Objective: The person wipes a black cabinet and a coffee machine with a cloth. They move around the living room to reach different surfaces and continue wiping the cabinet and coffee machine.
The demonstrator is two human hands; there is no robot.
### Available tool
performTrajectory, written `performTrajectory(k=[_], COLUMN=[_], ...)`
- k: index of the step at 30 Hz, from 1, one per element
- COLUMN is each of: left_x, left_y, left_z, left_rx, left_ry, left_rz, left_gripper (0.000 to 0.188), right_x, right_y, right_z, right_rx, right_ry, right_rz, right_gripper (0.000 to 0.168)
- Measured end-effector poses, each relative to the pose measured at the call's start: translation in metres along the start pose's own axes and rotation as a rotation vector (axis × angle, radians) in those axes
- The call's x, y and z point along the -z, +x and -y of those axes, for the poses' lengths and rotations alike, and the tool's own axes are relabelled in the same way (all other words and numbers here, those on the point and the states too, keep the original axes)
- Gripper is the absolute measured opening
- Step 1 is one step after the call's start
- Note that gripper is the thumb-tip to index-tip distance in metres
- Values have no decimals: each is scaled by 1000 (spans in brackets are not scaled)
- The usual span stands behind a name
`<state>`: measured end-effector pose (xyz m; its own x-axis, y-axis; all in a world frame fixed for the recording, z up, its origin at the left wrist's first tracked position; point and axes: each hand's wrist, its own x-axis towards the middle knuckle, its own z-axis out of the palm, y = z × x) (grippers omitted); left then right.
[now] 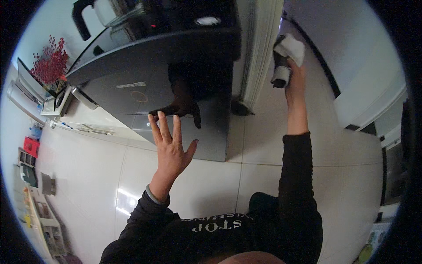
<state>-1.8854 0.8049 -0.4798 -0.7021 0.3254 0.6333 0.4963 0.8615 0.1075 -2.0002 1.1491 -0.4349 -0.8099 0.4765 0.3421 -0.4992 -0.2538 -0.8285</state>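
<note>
My left hand [169, 148] is spread, its fingertips at the glossy black front panel [158, 85] of a tall appliance, near the seam across it; whether they press on it I cannot tell. The panel mirrors the hand and arm. At the right, my right hand [295, 74] is closed around a dark, grey-ended rolled item [281, 71], which may be cloth. White crumpled material, perhaps tissue or cloth [291, 48], sticks out above the same hand. On top of the appliance stands a glass kettle [115, 16] with a black handle.
A white door frame [263, 43] stands right of the appliance, with a dark object [241, 108] low beside it. Leftward are a white cabinet [89, 118], red berry branches [51, 62] and a wall shelf of small items [43, 211]. Pale tiles [204, 184] cover the floor.
</note>
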Motion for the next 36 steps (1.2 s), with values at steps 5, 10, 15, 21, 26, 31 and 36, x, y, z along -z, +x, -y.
performTrajectory(k=[5,10,15,21,26,31,36], left_x=[1,16,32,35,45,55,69], left_y=[3,10,12,9,6,6,6], left_z=[-4,-5,12,20,25,27,48], left_rx=[9,-12,59,45,56,44,153], left_ry=[-121,-267,-269,-307,-360,-429,-473], left_rz=[-101,-193,-181,-161,-144,-168,-343], left_gripper=[87,86,84,85,82,79,78], right_x=[-51,-98,-119,-177,-259,-335,-397], right_y=[-28,-49,-45,-99,-124,-121,-129], right_z=[84,116,142,157,148,113,109], right_rx=[629,899,494,1199,1208,1245,811], right_ry=[-186,-472,-465,-1058,-1212,-1373,-1578], right_rz=[2,45,306,485,681,744,927], right_gripper=[36,33,25,32,26,15,33])
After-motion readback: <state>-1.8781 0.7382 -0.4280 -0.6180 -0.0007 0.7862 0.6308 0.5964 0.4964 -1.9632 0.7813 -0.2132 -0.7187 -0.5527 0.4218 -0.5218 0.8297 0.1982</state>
